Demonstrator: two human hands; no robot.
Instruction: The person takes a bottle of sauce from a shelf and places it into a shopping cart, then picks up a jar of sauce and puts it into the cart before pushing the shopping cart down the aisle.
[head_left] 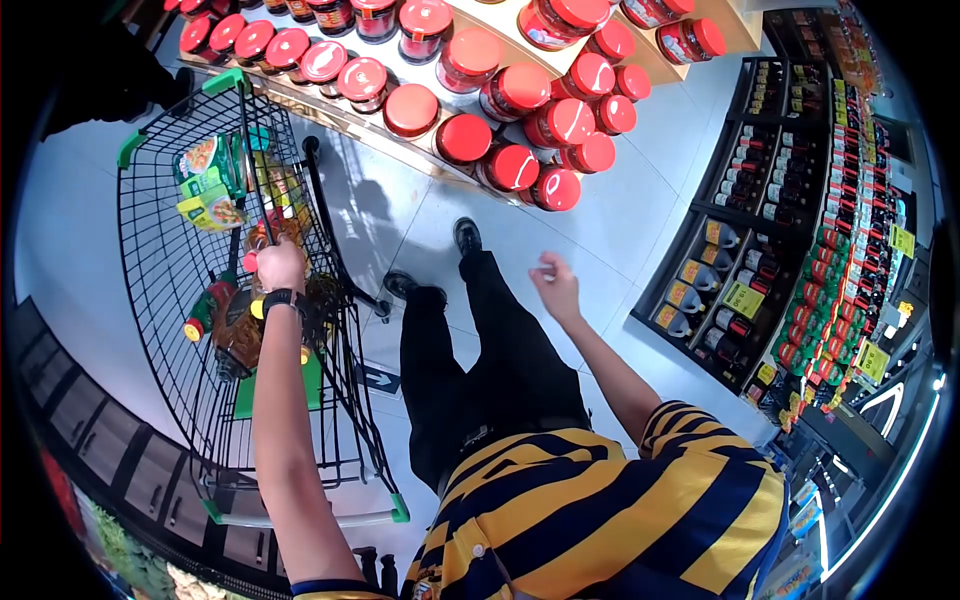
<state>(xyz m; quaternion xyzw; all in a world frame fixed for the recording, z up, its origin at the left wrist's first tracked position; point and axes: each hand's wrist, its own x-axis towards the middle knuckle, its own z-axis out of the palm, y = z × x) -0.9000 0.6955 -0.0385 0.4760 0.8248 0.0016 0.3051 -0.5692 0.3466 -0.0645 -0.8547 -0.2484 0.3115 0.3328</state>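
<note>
A wire shopping cart (155,290) with green corners stands at the left. My left hand (281,266), with a dark band on its wrist, is closed on the cart's side rim, just above the goods. Around it in the basket lie a large bottle of brown liquid (240,335), a green bottle with a yellow cap (208,308) and green food packs (208,200). My right hand (555,283) hangs in the air at the right of my legs, fingers loosely bent and apart, touching nothing.
Red-lidded jars (465,137) crowd a stepped display ahead. Dark shelves (735,165) of bottles and price tags line the right. Drawer cabinets (130,460) run along the lower left. Another person's dark-clothed legs (110,80) show at the top left, beyond the cart.
</note>
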